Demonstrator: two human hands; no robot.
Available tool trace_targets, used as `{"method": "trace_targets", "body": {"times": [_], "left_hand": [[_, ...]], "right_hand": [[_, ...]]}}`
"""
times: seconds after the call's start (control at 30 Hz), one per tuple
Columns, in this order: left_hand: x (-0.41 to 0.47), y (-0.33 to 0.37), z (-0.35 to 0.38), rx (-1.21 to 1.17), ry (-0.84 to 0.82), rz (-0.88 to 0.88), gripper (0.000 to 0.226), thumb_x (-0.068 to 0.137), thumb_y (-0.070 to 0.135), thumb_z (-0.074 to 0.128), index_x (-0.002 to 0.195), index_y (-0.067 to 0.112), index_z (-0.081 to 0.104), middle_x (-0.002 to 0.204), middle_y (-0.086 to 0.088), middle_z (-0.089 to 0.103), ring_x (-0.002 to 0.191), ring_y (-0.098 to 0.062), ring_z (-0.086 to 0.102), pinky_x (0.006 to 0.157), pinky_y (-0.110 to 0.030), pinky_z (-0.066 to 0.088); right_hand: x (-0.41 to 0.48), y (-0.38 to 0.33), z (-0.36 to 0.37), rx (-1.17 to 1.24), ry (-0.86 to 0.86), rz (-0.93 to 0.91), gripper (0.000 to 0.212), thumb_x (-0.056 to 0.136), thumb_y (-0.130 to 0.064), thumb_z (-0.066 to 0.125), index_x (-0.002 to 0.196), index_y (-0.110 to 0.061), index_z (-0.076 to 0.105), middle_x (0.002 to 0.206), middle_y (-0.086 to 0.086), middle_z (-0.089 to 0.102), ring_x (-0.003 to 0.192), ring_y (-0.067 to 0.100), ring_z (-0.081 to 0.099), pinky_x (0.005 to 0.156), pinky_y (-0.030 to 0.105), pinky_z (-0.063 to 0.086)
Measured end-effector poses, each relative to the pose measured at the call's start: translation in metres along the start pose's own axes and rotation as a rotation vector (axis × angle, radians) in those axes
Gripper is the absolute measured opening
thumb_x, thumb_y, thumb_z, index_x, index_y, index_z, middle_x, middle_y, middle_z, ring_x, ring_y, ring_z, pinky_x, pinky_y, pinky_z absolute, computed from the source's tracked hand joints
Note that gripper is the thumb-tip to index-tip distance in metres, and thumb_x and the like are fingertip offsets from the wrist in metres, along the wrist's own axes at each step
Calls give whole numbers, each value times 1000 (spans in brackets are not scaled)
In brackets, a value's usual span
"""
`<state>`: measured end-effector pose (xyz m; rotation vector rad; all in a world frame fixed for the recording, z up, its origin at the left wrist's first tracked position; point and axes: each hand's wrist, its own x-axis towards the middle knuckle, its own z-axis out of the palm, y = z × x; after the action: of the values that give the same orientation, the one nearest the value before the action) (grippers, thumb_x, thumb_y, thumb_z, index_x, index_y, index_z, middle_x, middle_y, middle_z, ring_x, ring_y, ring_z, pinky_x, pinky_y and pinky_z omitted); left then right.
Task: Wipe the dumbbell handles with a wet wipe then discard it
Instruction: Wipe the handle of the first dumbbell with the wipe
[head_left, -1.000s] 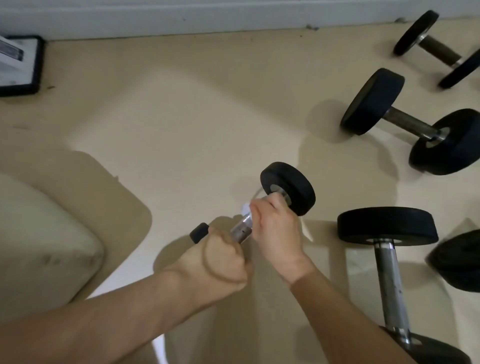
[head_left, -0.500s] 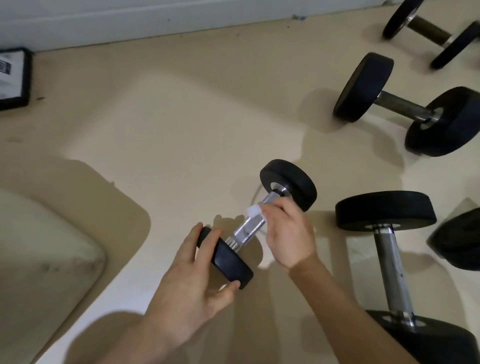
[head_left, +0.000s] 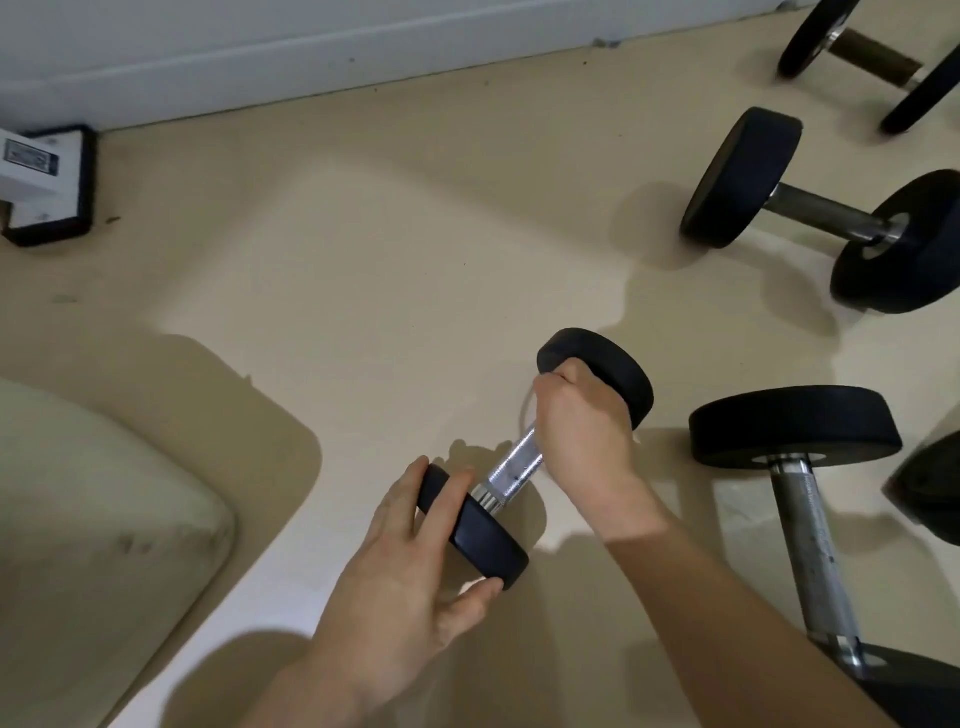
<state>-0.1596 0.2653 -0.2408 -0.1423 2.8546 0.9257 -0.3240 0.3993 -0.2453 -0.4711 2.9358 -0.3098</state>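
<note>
A small dumbbell with black end weights and a shiny chrome handle (head_left: 511, 470) lies at an angle on the beige floor. My left hand (head_left: 415, 566) cups its near black weight (head_left: 475, 530), fingers over the rim and thumb under it. My right hand (head_left: 584, 431) is closed around the far end of the handle, right against the far weight (head_left: 610, 374). The wet wipe is hidden inside that fist.
A larger dumbbell (head_left: 805, 519) lies just right of my right arm. Two more dumbbells (head_left: 826, 213) (head_left: 872, 57) rest at the far right. A pale cushion (head_left: 93, 530) fills the left foreground. A black-framed white object (head_left: 47, 182) sits by the wall (head_left: 260, 52).
My left hand left the handle and took hold of the near weight. My right hand slid up the handle to the far weight, and the white wipe went out of sight in the fist.
</note>
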Motion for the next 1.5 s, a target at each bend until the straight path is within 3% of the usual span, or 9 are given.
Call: {"method": "trace_targets", "body": {"times": [0.2, 0.3, 0.47, 0.6, 0.67, 0.77, 0.97, 1.13, 1.5], "left_hand": [[1, 8, 1, 78, -29, -32, 84, 61, 69, 53, 136, 41, 27, 149, -4, 33, 132, -24, 43, 82, -31, 54], [-1, 11, 1, 143, -65, -57, 85, 59, 68, 55, 135, 36, 35, 146, -5, 38, 128, -25, 48, 74, -32, 56], [1, 14, -5, 239, -123, -38, 81, 57, 69, 56, 130, 34, 45, 138, -8, 49, 118, -26, 56, 67, -31, 56], [11, 3, -20, 194, -131, -4, 78, 59, 75, 58, 125, 37, 47, 133, -1, 56, 111, -21, 61, 61, -31, 57], [18, -10, -27, 95, -121, 27, 78, 61, 70, 64, 130, 41, 43, 138, 11, 50, 124, -15, 52, 83, -27, 53], [24, -20, -33, -52, -110, 44, 81, 68, 41, 76, 139, 45, 36, 141, 33, 22, 141, -4, 24, 109, -15, 24], [21, 4, -21, 294, -159, 109, 85, 63, 69, 49, 142, 37, 36, 152, -5, 35, 134, -31, 41, 99, -47, 43], [45, -11, -30, -2, -87, -18, 73, 59, 64, 43, 130, 52, 32, 156, 11, 12, 142, -13, 21, 103, -23, 31], [63, -38, -42, 185, 24, -78, 79, 60, 64, 55, 133, 38, 40, 149, -6, 31, 137, -31, 28, 107, -51, 35]], "right_hand": [[-19, 7, 8, 27, -26, -194, 34, 79, 5, 49, 104, -11, 66, 112, 6, 60, 113, 25, 53, 98, 24, 34], [-20, 27, 14, 176, 49, -133, 36, 65, 12, 54, 90, -10, 69, 99, 1, 68, 95, 25, 61, 79, 29, 46], [-38, 22, 34, 423, 380, 20, 42, 71, -1, 38, 95, -6, 72, 104, 6, 71, 90, 23, 62, 84, 22, 46], [-70, 0, 41, 545, 348, -254, 42, 70, 5, 39, 91, -7, 74, 101, 2, 72, 92, 13, 64, 87, 21, 47], [-59, 8, 39, 505, 326, -328, 42, 71, 9, 44, 95, -9, 74, 104, 0, 72, 91, 17, 66, 87, 25, 49], [-20, 24, 38, 410, 431, -172, 38, 72, 8, 50, 97, -8, 73, 107, 4, 72, 84, 21, 66, 84, 23, 47], [-16, 19, 47, 384, 610, 29, 32, 78, -3, 48, 92, -14, 74, 101, -2, 73, 81, 13, 65, 79, 15, 44], [-27, 4, 64, 1223, 537, 624, 39, 82, 3, 66, 76, -35, 70, 77, -13, 72, 76, 10, 66, 81, 31, 53], [9, -44, 49, 990, 382, 88, 12, 78, 4, 68, 79, -7, 73, 82, -6, 56, 70, 2, 58, 68, 14, 47]]}}
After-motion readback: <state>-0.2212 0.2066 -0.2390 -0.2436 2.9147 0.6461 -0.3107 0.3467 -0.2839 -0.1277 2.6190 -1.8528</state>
